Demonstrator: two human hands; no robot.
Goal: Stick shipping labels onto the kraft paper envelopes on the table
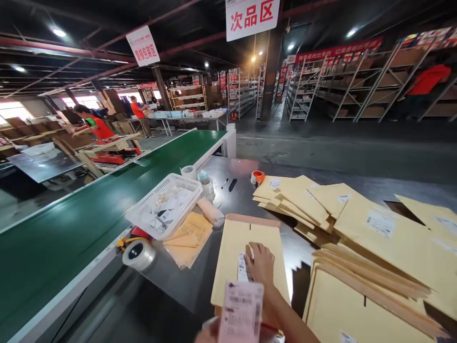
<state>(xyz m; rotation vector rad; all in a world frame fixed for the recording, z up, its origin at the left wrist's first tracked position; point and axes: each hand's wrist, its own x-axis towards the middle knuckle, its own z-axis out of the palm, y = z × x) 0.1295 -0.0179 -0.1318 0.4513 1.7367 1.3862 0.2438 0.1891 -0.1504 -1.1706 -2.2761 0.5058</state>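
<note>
Left hand (pixel 209 335) at bottom edge, mostly cut off; fingers pinch label sheet (pixel 242 312), held upright. Right hand (pixel 262 264) flat, fingers spread open, pressing white label (pixel 243 267) onto padded envelope (pixel 233 252) lying on bench (pixel 296 247). Envelope stacks (pixel 374 243) right of it. Tape roll (pixel 138 254) at bench edge left. Beyond: white basket (pixel 144 212) of small items, orange tape dispenser (pixel 257 177). Green conveyor (pixel 71 228) left. Shelving (pixel 357 85) far right.
</note>
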